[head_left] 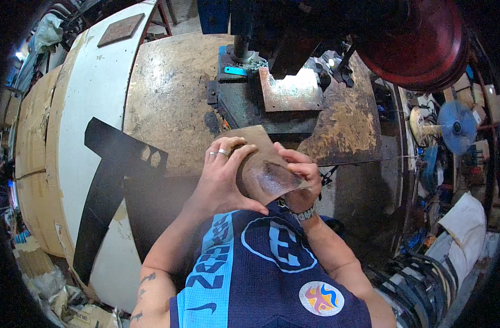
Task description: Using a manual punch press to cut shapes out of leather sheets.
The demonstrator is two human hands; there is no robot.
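Note:
A brown, bent square sheet with a shiny, darkened patch is held up in front of my chest. My left hand grips its left side, fingers curled over the upper edge and thumb along the bottom. My right hand is closed on its right edge. Just beyond it is a dark metal press base with a bright copper-coloured plate and a small cyan tool. To my left lies a flat black cut piece with holes near one end.
A worn wooden worktable bears the machine, whose red wheel hangs at upper right. A fan stands at the right, above dark curved strips. A white board and cardboard run along the left.

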